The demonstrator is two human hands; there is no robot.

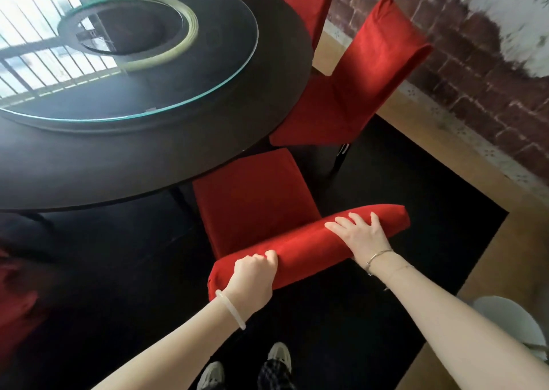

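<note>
Gripping the chair back [309,250], the left hand [254,273] is clamped tight. Beside it, the right hand [362,235] is laid flat.

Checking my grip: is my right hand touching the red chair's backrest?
Touching. The head view shows the right hand lying on the backrest top, fingers spread on the red cover.
</note>
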